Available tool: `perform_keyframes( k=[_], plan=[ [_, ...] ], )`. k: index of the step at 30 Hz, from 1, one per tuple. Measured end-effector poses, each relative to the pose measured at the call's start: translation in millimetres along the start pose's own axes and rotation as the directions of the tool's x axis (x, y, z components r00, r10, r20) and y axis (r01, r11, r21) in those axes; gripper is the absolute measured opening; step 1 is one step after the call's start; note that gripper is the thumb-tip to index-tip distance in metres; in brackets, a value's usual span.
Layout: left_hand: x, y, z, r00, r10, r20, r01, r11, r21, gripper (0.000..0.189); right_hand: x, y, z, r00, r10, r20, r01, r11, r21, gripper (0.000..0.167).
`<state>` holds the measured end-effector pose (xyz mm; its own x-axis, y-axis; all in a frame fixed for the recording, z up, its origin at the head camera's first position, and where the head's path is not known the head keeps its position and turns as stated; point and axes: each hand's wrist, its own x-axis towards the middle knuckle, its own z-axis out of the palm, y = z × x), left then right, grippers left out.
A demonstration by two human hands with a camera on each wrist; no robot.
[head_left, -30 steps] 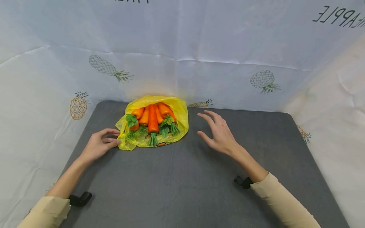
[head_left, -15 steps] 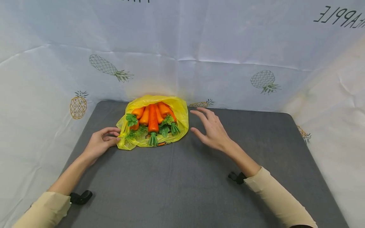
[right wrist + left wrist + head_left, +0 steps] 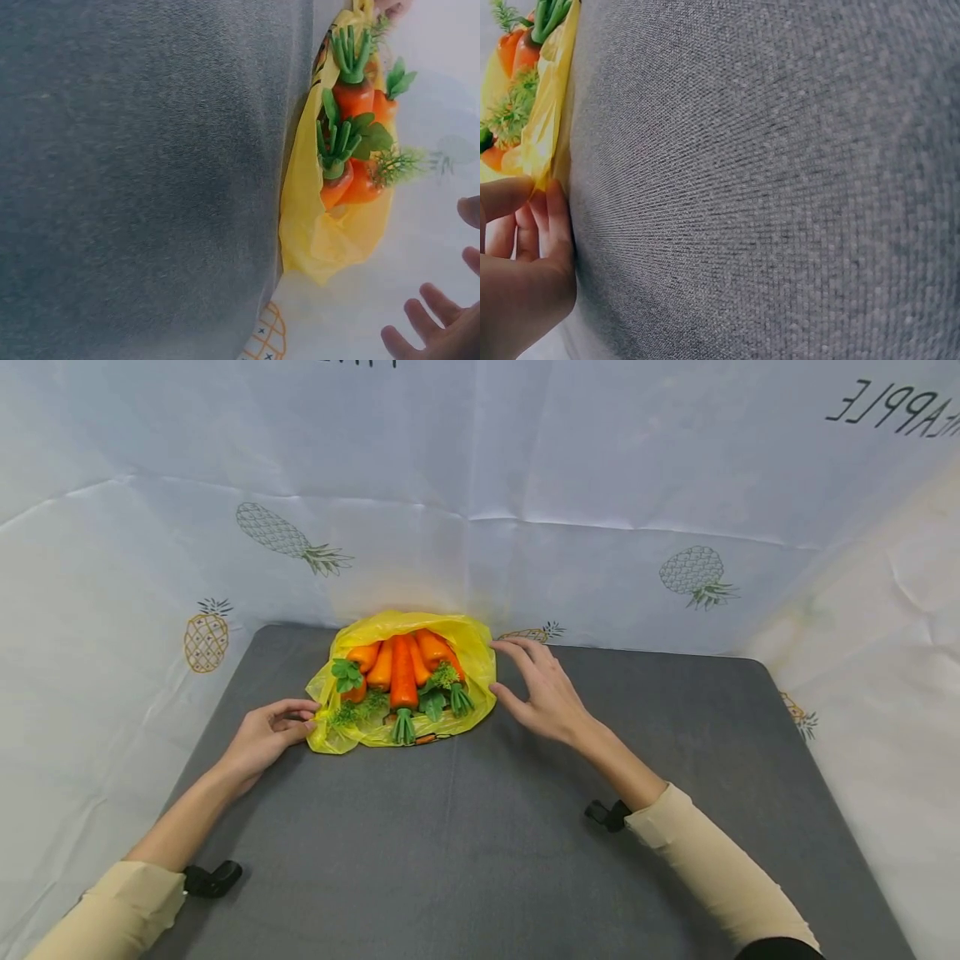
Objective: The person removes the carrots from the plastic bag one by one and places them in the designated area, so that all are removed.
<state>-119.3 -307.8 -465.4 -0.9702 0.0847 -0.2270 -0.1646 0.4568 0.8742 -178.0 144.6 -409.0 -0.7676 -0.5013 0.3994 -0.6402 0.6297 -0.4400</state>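
A yellow plastic bag (image 3: 480, 653) lies at the back of the table with its mouth facing me. Inside it are several orange carrots (image 3: 402, 675) with green tops, which point out toward the mouth. My left hand (image 3: 261, 737) pinches the bag's left edge; in the left wrist view thumb and forefinger meet on the yellow film. On the other side, my right hand (image 3: 546, 693) has its fingers spread, with thumb and fingertips right by the bag's right edge. In the right wrist view those fingers (image 3: 442, 307) are apart from the bag.
The dark grey table (image 3: 465, 843) ends at the back against a white hanging cloth (image 3: 562, 460) printed with pineapples. More of this cloth hangs to the left and right. Black camera mounts (image 3: 213, 879) sit on both wrists.
My right hand has moved left, up to the bag's right edge. The left hand stays at the left edge, with only a slight shift to the right.
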Motion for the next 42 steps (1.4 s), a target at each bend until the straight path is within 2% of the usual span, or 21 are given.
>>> perform_keyframes(
  k=[6,15,23,30,38,42],
  plan=[
    [0.4,-1.0,0.8,1.000,-0.021,0.011,0.021,0.999,-0.026,0.049,9.3,-3.8,6.8,1.000,0.016,0.008,-0.017,0.999,0.043,0.056],
    [0.4,-5.3,-1.3,1.000,-0.014,0.023,0.016,0.996,-0.083,0.053,26.1,-13.3,19.5,1.000,0.023,0.019,-0.025,0.989,0.144,0.054],
    [0.5,-6.8,-1.7,0.999,-0.024,0.037,0.029,0.992,-0.122,0.055,43.4,-19.3,29.7,0.998,0.048,0.044,-0.059,0.955,0.290,0.049],
    [1.7,-7.5,-1.4,0.999,-0.032,0.035,0.036,0.990,-0.133,0.055,56.0,-19.6,40.4,0.995,0.073,0.064,-0.089,0.945,0.313,0.047],
    [1.3,-8.1,-2.1,0.999,-0.026,0.037,0.031,0.989,-0.143,0.055,67.6,-13.3,57.1,0.984,0.156,0.086,-0.177,0.913,0.368,0.047],
    [1.8,-8.6,-1.4,0.999,-0.027,0.037,0.031,0.990,-0.135,0.055,73.2,-10.6,66.1,0.979,0.182,0.097,-0.205,0.906,0.370,0.046]
  ],
)
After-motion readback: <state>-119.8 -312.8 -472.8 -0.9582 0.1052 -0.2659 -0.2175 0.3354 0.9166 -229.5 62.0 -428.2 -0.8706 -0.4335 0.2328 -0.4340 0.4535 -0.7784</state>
